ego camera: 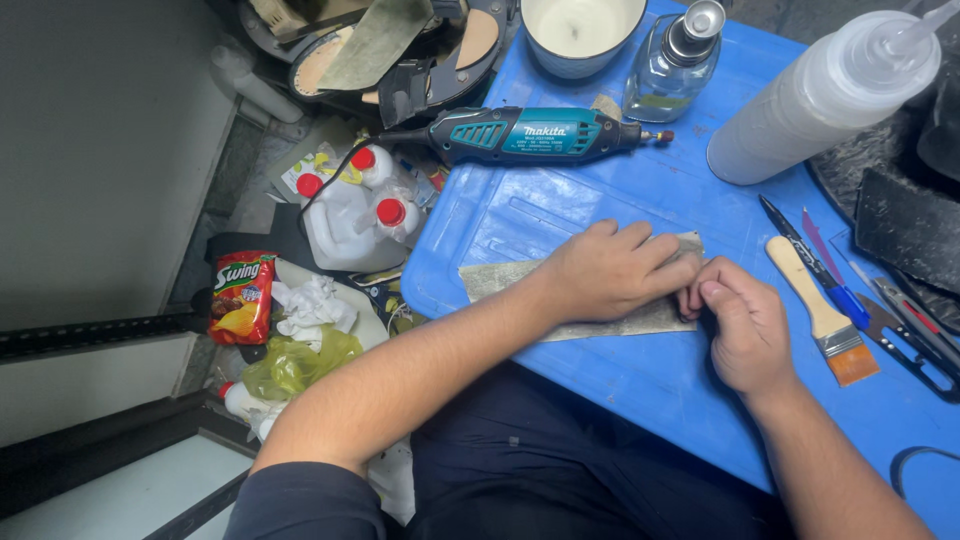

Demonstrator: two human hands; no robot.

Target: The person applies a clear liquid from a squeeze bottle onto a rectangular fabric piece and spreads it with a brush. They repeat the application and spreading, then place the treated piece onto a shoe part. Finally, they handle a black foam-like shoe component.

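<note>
My left hand (612, 272) lay flat, fingers together, pressing a greyish strip of material (500, 278) onto the blue plastic lid (640, 190) across my lap. My right hand (742, 325) curled at the strip's right end, fingertips bunched against its edge just beside my left fingers; whether they pinched it I could not tell. A teal rotary tool (530, 133) lay beyond the strip. A wooden-handled brush (822, 312), a pen (800, 250) and pliers (915, 335) rested to the right, near a white squeeze bottle (815, 100).
</note>
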